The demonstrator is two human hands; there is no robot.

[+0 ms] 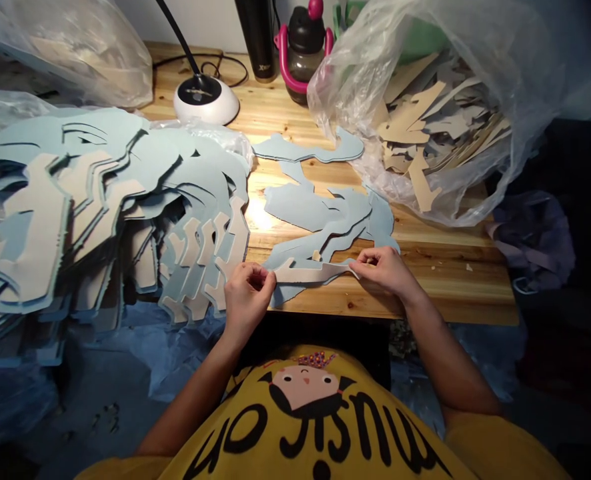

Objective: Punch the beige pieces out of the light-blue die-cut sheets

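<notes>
Between my two hands stretches a narrow white cut strip (311, 274), paper or thin foam by its look. My left hand (249, 291) pinches its left end, and my right hand (383, 270) pinches the right end. Under the strip and just beyond it lie several light blue cut-out pieces (320, 207), overlapping on the wooden table (440, 267). A small beige scrap (316, 255) rests on them near the strip. Farther back is a wavy blue cut-out stack (308, 148).
Large piles of blue and white cut-outs (110, 193) cover the left side and overhang the front edge. A lamp base (206, 100), a black cylinder (256, 40) and a pink-handled bottle (305, 57) stand at the back. A clear plastic bag (520, 133) holds beige scraps (435, 127) at right.
</notes>
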